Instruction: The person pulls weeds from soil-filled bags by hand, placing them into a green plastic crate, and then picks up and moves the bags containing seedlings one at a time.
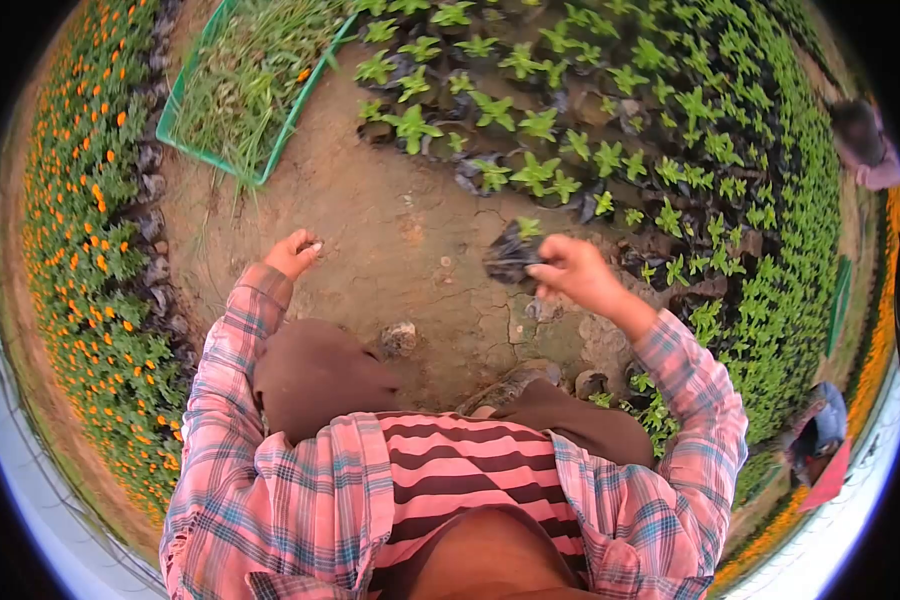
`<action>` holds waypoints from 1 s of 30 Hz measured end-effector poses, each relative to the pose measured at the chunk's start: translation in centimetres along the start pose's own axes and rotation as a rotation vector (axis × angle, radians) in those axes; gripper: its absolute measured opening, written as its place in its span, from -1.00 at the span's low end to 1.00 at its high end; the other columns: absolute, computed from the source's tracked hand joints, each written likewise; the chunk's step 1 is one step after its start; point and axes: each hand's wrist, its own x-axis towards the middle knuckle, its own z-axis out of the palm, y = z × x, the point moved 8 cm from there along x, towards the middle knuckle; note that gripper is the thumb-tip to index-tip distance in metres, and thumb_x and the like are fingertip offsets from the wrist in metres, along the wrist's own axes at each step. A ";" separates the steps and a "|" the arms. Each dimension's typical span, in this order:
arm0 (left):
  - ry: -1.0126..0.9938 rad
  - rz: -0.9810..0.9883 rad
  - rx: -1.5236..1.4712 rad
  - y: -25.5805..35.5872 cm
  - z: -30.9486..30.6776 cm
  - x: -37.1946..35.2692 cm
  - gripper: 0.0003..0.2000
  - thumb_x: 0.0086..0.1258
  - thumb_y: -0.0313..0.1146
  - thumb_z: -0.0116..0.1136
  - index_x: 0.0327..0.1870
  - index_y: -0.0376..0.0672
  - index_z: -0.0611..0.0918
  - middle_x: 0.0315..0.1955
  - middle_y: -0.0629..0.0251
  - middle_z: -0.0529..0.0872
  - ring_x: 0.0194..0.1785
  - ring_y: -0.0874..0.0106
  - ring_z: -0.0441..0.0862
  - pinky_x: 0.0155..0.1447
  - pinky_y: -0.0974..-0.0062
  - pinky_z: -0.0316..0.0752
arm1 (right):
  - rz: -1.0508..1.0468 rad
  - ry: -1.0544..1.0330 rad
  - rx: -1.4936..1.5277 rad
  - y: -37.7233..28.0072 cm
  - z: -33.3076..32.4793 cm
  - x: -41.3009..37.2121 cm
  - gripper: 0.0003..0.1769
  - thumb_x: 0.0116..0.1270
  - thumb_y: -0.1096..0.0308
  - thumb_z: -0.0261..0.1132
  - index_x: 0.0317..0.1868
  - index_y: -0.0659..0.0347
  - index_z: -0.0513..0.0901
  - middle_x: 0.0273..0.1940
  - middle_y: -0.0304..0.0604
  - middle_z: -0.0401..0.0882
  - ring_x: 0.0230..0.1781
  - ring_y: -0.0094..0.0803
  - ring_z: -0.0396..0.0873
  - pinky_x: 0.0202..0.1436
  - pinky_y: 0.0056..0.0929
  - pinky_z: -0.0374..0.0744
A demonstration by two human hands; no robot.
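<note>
My right hand (582,278) pinches the edge of a black plastic nursery bag (510,256) between thumb and fingers. A small green seedling (528,228) shows at the bag's top, and the bag overlaps the bare soil beside the front of the plant rows. My left hand (292,254) is over the soil on the other side, above my bent knee, its fingers curled together. A tiny whitish spot shows at those fingertips; I cannot tell what it is.
A green crate (262,180) full of pulled grass lies at the upper left. Bagged seedlings (536,174) in rows fill the right side. Orange-flowered plants (100,250) line the left. A clod (400,338) sits near my knees. Two people (865,150) are at the far right.
</note>
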 end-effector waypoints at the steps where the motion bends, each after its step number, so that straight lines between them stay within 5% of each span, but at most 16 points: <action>1: 0.001 -0.003 -0.031 -1.7 -0.4 0.1 -0.77 0.43 -0.27 0.11 -0.03 -0.21 0.53 -0.31 0.32 0.63 -0.26 0.50 0.60 -0.18 0.43 0.50 | 0.031 -0.039 -0.051 -1.1 2.5 1.3 -0.86 0.30 0.50 0.29 -0.31 0.32 0.46 -0.46 -0.22 0.57 -0.53 -0.53 0.64 -0.58 -0.60 0.58; 7: 0.099 -0.129 -0.290 -9.7 -3.5 0.9 -0.81 0.46 -0.28 0.06 -0.06 -0.18 0.48 -0.28 0.33 0.62 -0.25 0.52 0.60 -0.19 0.48 0.50 | -0.007 0.009 -0.401 -6.2 12.5 9.7 -0.75 0.20 0.41 0.39 -0.41 0.29 0.44 -0.49 -0.12 0.54 -0.52 -0.42 0.64 -0.54 -0.39 0.56; 9: 0.102 -0.097 -0.383 -9.4 -3.8 1.8 -0.79 0.46 -0.28 0.04 -0.03 -0.20 0.47 -0.27 0.32 0.61 -0.24 0.51 0.60 -0.21 0.48 0.51 | -0.640 0.294 -0.874 -10.1 15.0 11.2 -0.77 0.12 0.43 0.38 -0.36 0.30 0.45 -0.42 -0.03 0.54 -0.41 -0.19 0.62 -0.38 -0.26 0.58; 15: -0.087 0.089 -0.576 -1.6 -0.3 6.6 -0.72 0.49 -0.34 -0.03 0.11 -0.25 0.36 -0.06 0.14 0.53 -0.12 0.35 0.62 -0.04 0.38 0.59 | -0.454 0.575 -0.966 -6.8 16.9 18.5 -0.83 0.19 0.39 0.27 -0.26 0.24 0.47 -0.23 0.05 0.50 -0.30 -0.01 0.58 -0.25 -0.13 0.58; 18: -0.095 0.030 -0.796 3.2 3.4 7.9 -0.63 0.47 -0.40 -0.04 0.21 -0.30 0.23 0.04 -0.02 0.45 -0.10 0.24 0.63 -0.05 0.32 0.62 | -0.493 0.670 -0.776 -8.0 16.6 15.3 -0.80 0.20 0.40 0.24 -0.15 0.16 0.51 -0.17 0.01 0.51 -0.25 -0.02 0.59 -0.22 -0.13 0.60; 21: -0.102 -0.015 -0.848 4.4 6.2 9.4 -0.58 0.46 -0.45 -0.07 0.26 -0.30 0.13 0.06 -0.07 0.41 -0.08 0.16 0.63 -0.05 0.26 0.63 | -0.433 0.889 -0.644 -7.4 12.8 9.9 -0.76 0.19 0.44 0.25 -0.10 0.14 0.55 -0.16 -0.05 0.53 -0.24 -0.02 0.57 -0.20 -0.18 0.59; 25: 0.026 -0.091 -0.803 3.4 7.5 10.6 -0.62 0.41 -0.54 -0.09 0.21 -0.36 0.20 0.00 -0.02 0.45 -0.12 0.21 0.65 -0.07 0.34 0.64 | -0.257 1.348 -0.444 -0.1 2.6 3.9 -0.92 0.18 0.46 0.30 -0.31 0.24 0.61 -0.42 -0.12 0.59 -0.45 -0.36 0.57 -0.31 -0.41 0.56; 26: 0.038 -0.074 -0.773 3.2 7.6 10.7 -0.63 0.37 -0.57 -0.09 0.18 -0.36 0.22 -0.04 0.02 0.47 -0.14 0.24 0.65 -0.08 0.37 0.64 | -0.132 1.345 -0.348 1.1 0.7 2.8 -0.93 0.14 0.44 0.29 -0.34 0.20 0.61 -0.36 -0.02 0.58 -0.32 -0.10 0.58 -0.21 -0.23 0.54; 30: 0.055 -0.016 -0.644 3.7 7.3 10.8 -0.63 0.36 -0.59 -0.07 0.17 -0.36 0.23 -0.06 0.04 0.48 -0.15 0.26 0.65 -0.10 0.40 0.64 | 0.017 1.387 -0.373 3.3 -3.7 1.7 -0.85 0.12 0.35 0.35 -0.29 0.17 0.66 -0.34 -0.01 0.60 -0.30 -0.10 0.60 -0.19 -0.21 0.55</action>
